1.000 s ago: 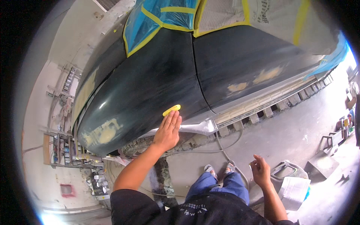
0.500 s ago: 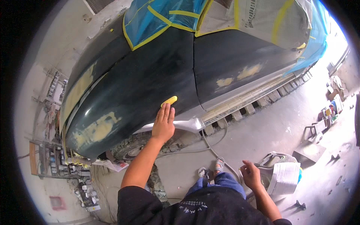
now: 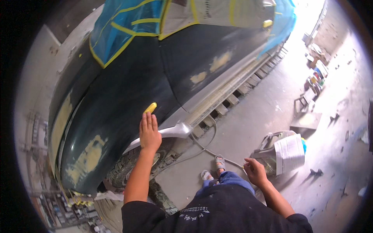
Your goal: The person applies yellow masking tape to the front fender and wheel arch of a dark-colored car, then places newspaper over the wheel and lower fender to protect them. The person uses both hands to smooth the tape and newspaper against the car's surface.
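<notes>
My left hand (image 3: pixel 150 134) lies with its fingers stretched over a yellow sanding block (image 3: pixel 150 107), whose far end sticks out past the fingertips. The block rests on the dark fender (image 3: pixel 120 97) of a car, above the wheel arch. Beige filler patches show on the fender's lower front (image 3: pixel 88 157) and on the door (image 3: pixel 220 61). Low at my side, away from the car, hangs my right hand (image 3: pixel 255 171). Its fingers are loosely bent and apart, with nothing seen in them.
Blue film (image 3: pixel 128 21) with yellow tape masks the car's upper part. A grey hose (image 3: pixel 202 147) runs over the floor by my feet. To the right stands a seat-like thing with white paper (image 3: pixel 289 153) on it. Clutter fills the lower left.
The view has turned, so the car appears farther left and tilted. My left hand and the block stay at about the same spot on the fender. The right hand still hangs at my side.
</notes>
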Action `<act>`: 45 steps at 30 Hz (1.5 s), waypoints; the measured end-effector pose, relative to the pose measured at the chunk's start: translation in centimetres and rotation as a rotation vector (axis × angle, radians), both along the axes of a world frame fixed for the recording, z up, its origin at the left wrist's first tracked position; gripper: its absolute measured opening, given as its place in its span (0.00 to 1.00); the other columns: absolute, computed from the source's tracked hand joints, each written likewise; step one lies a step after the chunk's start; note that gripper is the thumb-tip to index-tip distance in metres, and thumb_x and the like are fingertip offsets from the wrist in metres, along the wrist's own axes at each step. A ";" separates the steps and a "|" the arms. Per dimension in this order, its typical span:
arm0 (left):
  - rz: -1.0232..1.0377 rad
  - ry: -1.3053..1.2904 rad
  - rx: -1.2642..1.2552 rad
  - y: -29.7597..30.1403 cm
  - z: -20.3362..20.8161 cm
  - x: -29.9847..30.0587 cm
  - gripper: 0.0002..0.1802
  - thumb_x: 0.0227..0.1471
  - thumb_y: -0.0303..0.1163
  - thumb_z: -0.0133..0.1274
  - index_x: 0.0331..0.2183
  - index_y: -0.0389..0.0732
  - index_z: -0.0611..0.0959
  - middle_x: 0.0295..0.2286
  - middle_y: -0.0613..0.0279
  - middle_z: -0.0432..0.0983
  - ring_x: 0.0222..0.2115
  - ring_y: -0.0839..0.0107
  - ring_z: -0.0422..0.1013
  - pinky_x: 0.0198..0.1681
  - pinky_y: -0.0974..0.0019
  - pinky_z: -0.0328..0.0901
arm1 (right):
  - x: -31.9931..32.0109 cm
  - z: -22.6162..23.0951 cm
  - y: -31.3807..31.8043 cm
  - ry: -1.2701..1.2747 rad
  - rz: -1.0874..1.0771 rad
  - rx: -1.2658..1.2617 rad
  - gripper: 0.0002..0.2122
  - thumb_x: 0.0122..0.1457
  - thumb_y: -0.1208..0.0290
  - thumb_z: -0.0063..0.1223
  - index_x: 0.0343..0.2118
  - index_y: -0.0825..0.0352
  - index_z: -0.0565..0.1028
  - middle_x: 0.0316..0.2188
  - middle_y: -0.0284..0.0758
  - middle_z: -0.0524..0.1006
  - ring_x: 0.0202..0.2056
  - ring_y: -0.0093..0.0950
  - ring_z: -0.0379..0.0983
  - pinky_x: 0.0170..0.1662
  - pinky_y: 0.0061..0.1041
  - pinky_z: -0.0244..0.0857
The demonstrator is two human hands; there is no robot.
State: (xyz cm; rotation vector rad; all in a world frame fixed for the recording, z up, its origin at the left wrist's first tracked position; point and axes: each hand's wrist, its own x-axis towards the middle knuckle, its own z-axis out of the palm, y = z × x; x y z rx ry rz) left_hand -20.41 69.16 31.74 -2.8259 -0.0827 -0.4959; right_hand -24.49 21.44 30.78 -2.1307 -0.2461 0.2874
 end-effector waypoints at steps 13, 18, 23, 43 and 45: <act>-0.267 -0.089 -0.325 -3.5 -0.8 -3.3 0.34 0.46 0.28 0.53 0.56 0.31 0.66 0.60 0.37 0.55 0.61 0.40 0.52 0.64 0.45 0.51 | -4.8 -0.4 -0.1 0.077 -0.053 0.005 0.16 0.57 0.75 0.56 0.49 0.66 0.73 0.33 0.43 0.80 0.29 0.33 0.77 0.35 0.29 0.70; -0.140 0.583 -0.854 -9.0 -10.0 -11.3 0.28 0.48 0.35 0.56 0.50 0.32 0.74 0.48 0.40 0.71 0.51 0.46 0.67 0.56 0.49 0.61 | -4.9 -0.4 0.3 0.125 -0.030 0.009 0.18 0.56 0.76 0.56 0.51 0.66 0.72 0.36 0.42 0.79 0.30 0.33 0.76 0.36 0.30 0.70; -0.019 0.992 -0.914 -13.7 -17.1 -20.6 0.33 0.52 0.46 0.54 0.55 0.36 0.73 0.51 0.42 0.71 0.53 0.48 0.67 0.57 0.55 0.62 | -3.8 -1.9 -0.1 0.031 0.067 0.011 0.22 0.53 0.78 0.57 0.53 0.68 0.70 0.37 0.40 0.78 0.30 0.27 0.74 0.34 0.26 0.70; 1.020 0.566 -1.350 -19.4 -28.3 -34.5 0.23 0.49 0.45 0.54 0.42 0.39 0.82 0.40 0.47 0.79 0.42 0.53 0.75 0.47 0.56 0.69 | 5.5 -2.6 -2.9 0.004 0.480 -0.121 0.31 0.50 0.85 0.48 0.61 0.66 0.60 0.51 0.52 0.71 0.53 0.50 0.67 0.56 0.41 0.63; 0.998 0.681 -1.349 -22.1 -28.2 -35.4 0.20 0.48 0.45 0.53 0.36 0.39 0.84 0.37 0.46 0.80 0.39 0.51 0.76 0.43 0.54 0.69 | 6.1 -3.2 -3.2 -0.009 0.547 -0.128 0.30 0.49 0.84 0.49 0.59 0.67 0.61 0.50 0.52 0.71 0.54 0.51 0.67 0.57 0.42 0.63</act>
